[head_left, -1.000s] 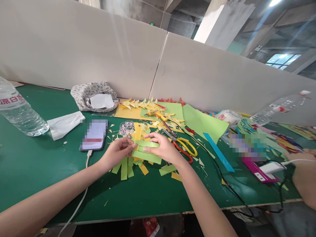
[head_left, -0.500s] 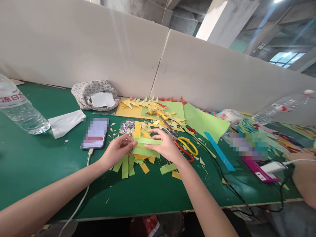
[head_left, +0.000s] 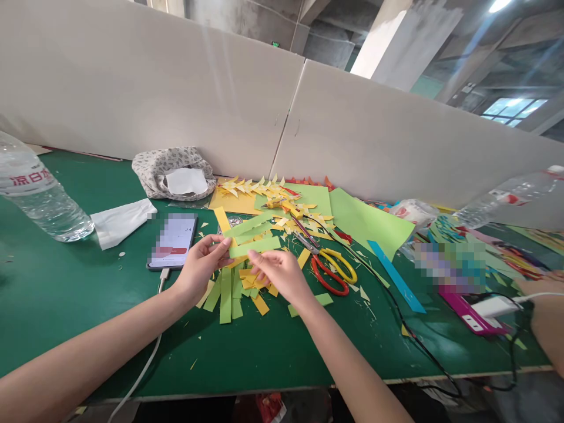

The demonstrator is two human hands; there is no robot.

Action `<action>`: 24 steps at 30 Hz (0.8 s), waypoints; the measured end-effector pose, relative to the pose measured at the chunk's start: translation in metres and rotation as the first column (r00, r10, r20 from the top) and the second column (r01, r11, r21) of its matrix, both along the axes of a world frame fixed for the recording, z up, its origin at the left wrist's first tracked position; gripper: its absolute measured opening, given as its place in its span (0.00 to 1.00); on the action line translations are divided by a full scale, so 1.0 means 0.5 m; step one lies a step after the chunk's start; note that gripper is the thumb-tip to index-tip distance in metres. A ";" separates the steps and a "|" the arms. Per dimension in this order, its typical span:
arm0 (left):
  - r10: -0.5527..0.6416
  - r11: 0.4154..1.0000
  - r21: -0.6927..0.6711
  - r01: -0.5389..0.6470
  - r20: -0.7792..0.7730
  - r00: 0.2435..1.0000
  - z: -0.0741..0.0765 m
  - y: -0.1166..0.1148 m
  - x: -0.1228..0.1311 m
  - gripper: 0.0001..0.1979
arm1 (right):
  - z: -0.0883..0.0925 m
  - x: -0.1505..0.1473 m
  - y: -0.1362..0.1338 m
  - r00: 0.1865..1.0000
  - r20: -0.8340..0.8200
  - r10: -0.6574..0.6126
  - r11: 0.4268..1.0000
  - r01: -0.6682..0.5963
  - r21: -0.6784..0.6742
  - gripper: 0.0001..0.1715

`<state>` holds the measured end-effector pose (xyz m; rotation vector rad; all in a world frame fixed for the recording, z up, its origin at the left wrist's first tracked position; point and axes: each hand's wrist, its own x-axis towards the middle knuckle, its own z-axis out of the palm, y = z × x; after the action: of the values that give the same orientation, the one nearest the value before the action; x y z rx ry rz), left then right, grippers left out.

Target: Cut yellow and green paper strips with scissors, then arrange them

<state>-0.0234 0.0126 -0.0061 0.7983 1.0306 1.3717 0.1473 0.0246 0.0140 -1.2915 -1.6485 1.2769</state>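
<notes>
My left hand (head_left: 207, 258) is closed in a pinch on several paper strips that fan out past its fingertips. Among them are a yellow strip (head_left: 222, 220) slanting upward, an upper green strip (head_left: 250, 224) and a lower green strip (head_left: 264, 244). At the lower green strip's near edge, the bent fingers of my right hand (head_left: 279, 271) close in with thumb and finger against it; their exact grip is partly hidden. Beneath both hands lies a loose pile of green and yellow cut strips (head_left: 226, 299).
Red-and-yellow-handled pliers (head_left: 337, 264), a yellow glue gun (head_left: 282, 205) and green sheets (head_left: 374, 220) lie behind and right. A cabled phone (head_left: 174, 241) and a water bottle (head_left: 48, 188) are left. Black cable (head_left: 396, 308) crosses the table. Another person's arm (head_left: 546, 317) shows far right.
The strips in my left hand now spread apart, with the yellow one swung up-left. My right hand has moved down and left, off the strips' far ends, to the lower green strip.
</notes>
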 end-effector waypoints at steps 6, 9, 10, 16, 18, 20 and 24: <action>-0.196 0.980 -0.029 0.195 -0.049 0.979 -0.001 -0.010 0.007 0.09 | -0.018 -0.018 -0.003 0.976 -0.195 -0.093 0.995 0.099 0.022 0.21; -0.215 0.976 -0.028 0.214 -0.068 0.974 -0.003 -0.012 0.006 0.09 | -0.015 -0.016 -0.002 0.973 -0.216 -0.086 0.996 0.087 -0.006 0.20; -0.225 0.974 -0.030 0.224 -0.071 0.972 -0.004 -0.012 0.006 0.09 | -0.014 -0.016 -0.002 0.973 -0.214 -0.090 0.996 0.090 -0.011 0.20; -0.273 0.961 -0.068 0.268 -0.077 0.959 -0.001 -0.011 0.007 0.08 | -0.021 -0.011 0.003 0.976 -0.201 -0.084 0.996 0.081 -0.023 0.20; -0.272 0.961 -0.075 0.265 -0.106 0.956 0.001 -0.010 0.006 0.09 | -0.024 -0.007 0.005 0.977 -0.208 -0.041 0.999 0.039 -0.012 0.20; -0.262 0.965 -0.074 0.253 -0.151 0.953 0.003 -0.011 0.006 0.10 | -0.027 -0.004 0.006 0.980 -0.199 -0.001 1.000 -0.001 -0.012 0.20; -0.246 0.969 -0.086 0.233 -0.197 0.949 0.000 -0.012 0.007 0.10 | -0.031 -0.003 0.004 0.982 -0.185 -0.026 1.000 0.026 -0.004 0.21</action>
<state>-0.0198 0.0066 -0.0060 1.0014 1.0908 1.0612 0.1456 0.0268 -0.0016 -1.1542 -1.4954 1.3406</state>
